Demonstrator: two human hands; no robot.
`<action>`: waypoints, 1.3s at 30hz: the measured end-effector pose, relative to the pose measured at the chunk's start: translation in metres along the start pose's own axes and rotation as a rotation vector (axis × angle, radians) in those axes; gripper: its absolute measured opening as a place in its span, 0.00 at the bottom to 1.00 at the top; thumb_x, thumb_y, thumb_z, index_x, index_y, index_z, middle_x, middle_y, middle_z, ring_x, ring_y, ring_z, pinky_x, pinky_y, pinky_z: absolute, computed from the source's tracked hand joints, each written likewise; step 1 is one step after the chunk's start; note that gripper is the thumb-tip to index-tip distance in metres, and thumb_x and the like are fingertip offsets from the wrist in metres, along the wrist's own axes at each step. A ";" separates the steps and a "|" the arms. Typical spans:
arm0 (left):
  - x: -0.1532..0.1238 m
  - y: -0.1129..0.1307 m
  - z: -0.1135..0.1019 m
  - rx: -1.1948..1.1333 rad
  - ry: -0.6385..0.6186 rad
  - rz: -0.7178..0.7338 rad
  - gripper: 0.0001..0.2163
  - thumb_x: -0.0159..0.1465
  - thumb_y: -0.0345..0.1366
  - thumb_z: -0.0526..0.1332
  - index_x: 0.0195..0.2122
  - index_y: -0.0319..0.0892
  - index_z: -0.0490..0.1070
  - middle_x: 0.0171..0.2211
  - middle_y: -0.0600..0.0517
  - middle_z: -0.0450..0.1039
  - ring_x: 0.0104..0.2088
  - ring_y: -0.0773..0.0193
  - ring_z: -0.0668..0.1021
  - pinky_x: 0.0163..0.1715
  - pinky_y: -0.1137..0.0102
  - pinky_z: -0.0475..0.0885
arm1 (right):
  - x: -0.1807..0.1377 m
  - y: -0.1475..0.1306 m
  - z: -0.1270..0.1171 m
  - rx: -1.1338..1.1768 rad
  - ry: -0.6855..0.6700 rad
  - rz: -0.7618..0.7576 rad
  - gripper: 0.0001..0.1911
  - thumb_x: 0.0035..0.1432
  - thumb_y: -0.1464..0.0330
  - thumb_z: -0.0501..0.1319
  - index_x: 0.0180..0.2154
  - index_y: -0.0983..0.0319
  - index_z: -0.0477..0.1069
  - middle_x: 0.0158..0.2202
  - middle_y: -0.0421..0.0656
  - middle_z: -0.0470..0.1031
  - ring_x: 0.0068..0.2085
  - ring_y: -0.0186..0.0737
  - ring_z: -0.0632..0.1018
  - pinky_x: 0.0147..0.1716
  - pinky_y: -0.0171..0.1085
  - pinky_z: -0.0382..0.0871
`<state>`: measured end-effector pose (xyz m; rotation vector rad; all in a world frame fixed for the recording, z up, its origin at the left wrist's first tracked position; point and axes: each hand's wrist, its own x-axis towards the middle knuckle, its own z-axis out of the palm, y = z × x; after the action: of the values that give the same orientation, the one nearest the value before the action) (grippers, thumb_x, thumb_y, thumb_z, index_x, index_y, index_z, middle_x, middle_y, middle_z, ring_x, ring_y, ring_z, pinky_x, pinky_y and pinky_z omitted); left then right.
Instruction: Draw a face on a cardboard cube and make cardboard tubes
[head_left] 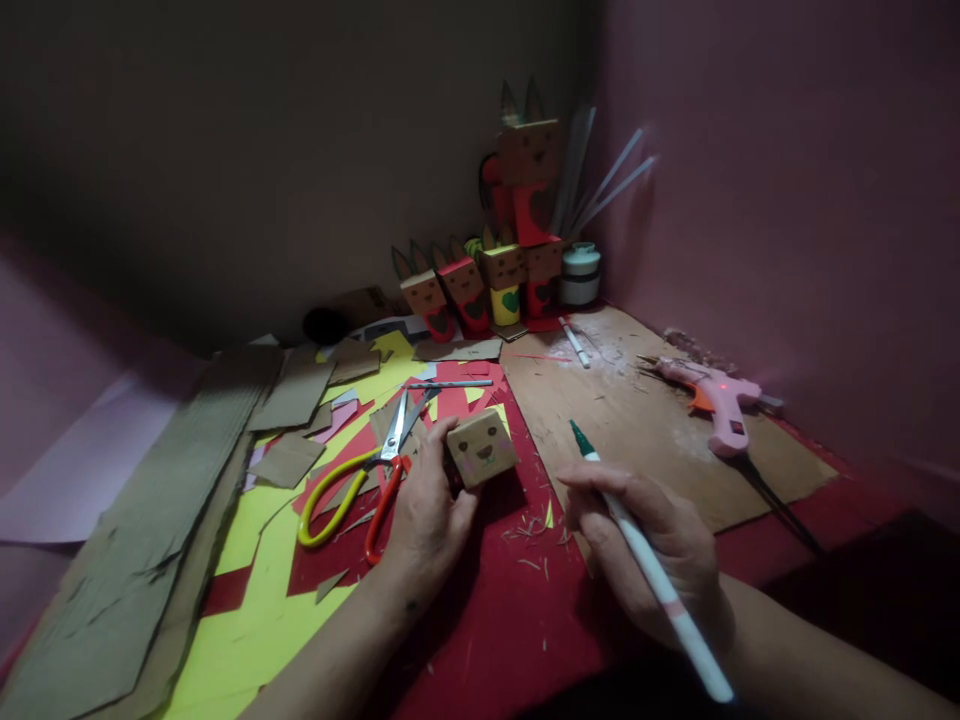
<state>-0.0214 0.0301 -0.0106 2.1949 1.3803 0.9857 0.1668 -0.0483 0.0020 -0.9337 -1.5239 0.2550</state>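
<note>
Left fingers (442,470) gripping cardboard cube (481,447), right fingers (600,500) closed round green-tipped pen (645,560), lidded jar (580,274) behind, contents unseen

A home craft corner is shown, set against dim pink walls (787,200). A red-covered desk (517,640) is strewn with yellow paper (247,620) and cardboard scraps (135,540) at 8 o'clock. Scissors (360,480) with yellow and red handles are laid among the offcuts. A pink glue gun (716,400) is seen at 2 o'clock on a cardboard sheet (637,420). Finished cardboard box figures (487,280) with ears and hearts are stacked in the far corner at 12 o'clock.
</note>
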 end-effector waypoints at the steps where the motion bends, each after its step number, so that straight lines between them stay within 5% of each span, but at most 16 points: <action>1: 0.000 0.001 0.000 -0.007 -0.001 -0.009 0.25 0.58 0.29 0.61 0.56 0.45 0.56 0.47 0.46 0.71 0.46 0.54 0.77 0.44 0.58 0.73 | 0.000 0.000 0.000 -0.002 0.002 -0.005 0.18 0.55 0.80 0.55 0.45 0.60 0.70 0.26 0.38 0.73 0.22 0.32 0.74 0.18 0.31 0.68; 13: 0.006 0.002 -0.003 -0.100 -0.130 -0.061 0.30 0.59 0.33 0.61 0.61 0.42 0.50 0.42 0.46 0.72 0.42 0.53 0.78 0.44 0.53 0.73 | 0.001 -0.003 -0.002 -0.025 -0.013 -0.042 0.18 0.54 0.80 0.56 0.45 0.59 0.71 0.30 0.39 0.76 0.26 0.32 0.76 0.28 0.33 0.75; 19: 0.001 0.013 -0.024 -0.065 -0.092 -0.114 0.24 0.64 0.33 0.54 0.61 0.41 0.52 0.28 0.56 0.62 0.24 0.65 0.70 0.26 0.66 0.70 | 0.004 -0.005 -0.003 0.105 -0.027 0.113 0.16 0.59 0.77 0.57 0.46 0.58 0.75 0.19 0.33 0.69 0.18 0.29 0.70 0.24 0.32 0.72; 24: -0.010 0.020 -0.044 -0.016 0.028 -0.122 0.13 0.69 0.37 0.49 0.54 0.44 0.59 0.40 0.47 0.71 0.40 0.57 0.76 0.40 0.61 0.72 | 0.002 -0.001 -0.009 0.263 -0.052 0.396 0.12 0.63 0.68 0.57 0.44 0.58 0.78 0.17 0.36 0.66 0.18 0.31 0.67 0.14 0.29 0.60; 28: -0.020 0.023 -0.048 -0.084 -0.267 0.013 0.16 0.70 0.34 0.48 0.58 0.46 0.55 0.39 0.49 0.73 0.33 0.64 0.77 0.35 0.67 0.73 | 0.006 0.005 -0.007 0.589 0.051 0.761 0.08 0.62 0.64 0.61 0.41 0.58 0.76 0.18 0.34 0.64 0.20 0.28 0.64 0.17 0.27 0.58; 31: -0.024 0.026 -0.047 -0.260 -0.489 0.000 0.16 0.70 0.33 0.48 0.59 0.46 0.51 0.39 0.50 0.75 0.25 0.70 0.76 0.28 0.73 0.72 | 0.013 0.006 -0.005 0.784 0.094 0.835 0.04 0.55 0.67 0.66 0.34 0.59 0.73 0.19 0.34 0.66 0.21 0.27 0.65 0.19 0.26 0.57; 35: -0.024 0.030 -0.047 -0.302 -0.576 -0.053 0.05 0.69 0.34 0.50 0.44 0.43 0.60 0.28 0.54 0.76 0.24 0.70 0.77 0.25 0.76 0.70 | 0.019 0.006 -0.004 0.915 0.032 0.856 0.08 0.50 0.69 0.68 0.26 0.61 0.70 0.16 0.34 0.66 0.18 0.26 0.64 0.17 0.26 0.55; 39: -0.023 0.033 -0.045 -0.121 -0.570 0.034 0.05 0.67 0.35 0.55 0.35 0.42 0.67 0.22 0.58 0.72 0.21 0.72 0.73 0.22 0.78 0.65 | 0.015 0.006 -0.004 0.909 -0.069 0.846 0.08 0.50 0.69 0.69 0.26 0.61 0.70 0.16 0.33 0.64 0.17 0.25 0.63 0.16 0.27 0.53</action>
<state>-0.0393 -0.0080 0.0325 2.1742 0.9913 0.3829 0.1737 -0.0361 0.0098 -0.7507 -0.8094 1.4559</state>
